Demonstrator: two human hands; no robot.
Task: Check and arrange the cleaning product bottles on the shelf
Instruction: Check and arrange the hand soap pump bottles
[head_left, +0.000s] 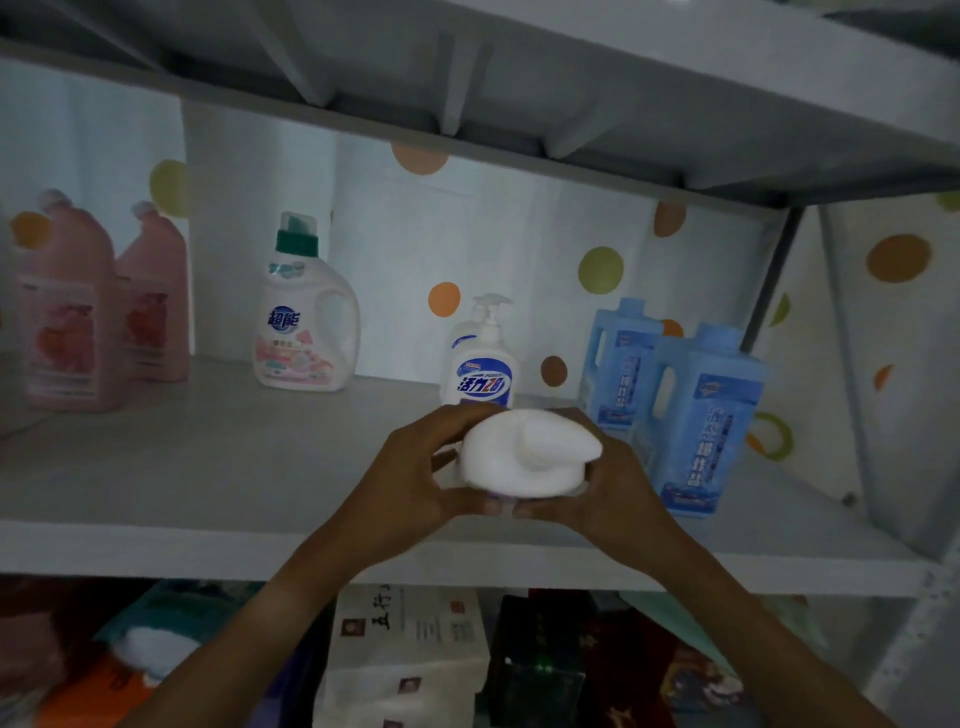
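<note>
Head view: I see my left hand (410, 483) and right hand (602, 486) both curled around a white pump bottle (524, 457), above the shelf (208, 467) front.

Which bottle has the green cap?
The white detergent bottle with a handle, standing alone between the pink bottles and the pump bottle. No other has a green cap.

"超能" on detergent bottle (306, 322), "活力28" on pump bottle (480, 371)
</note>
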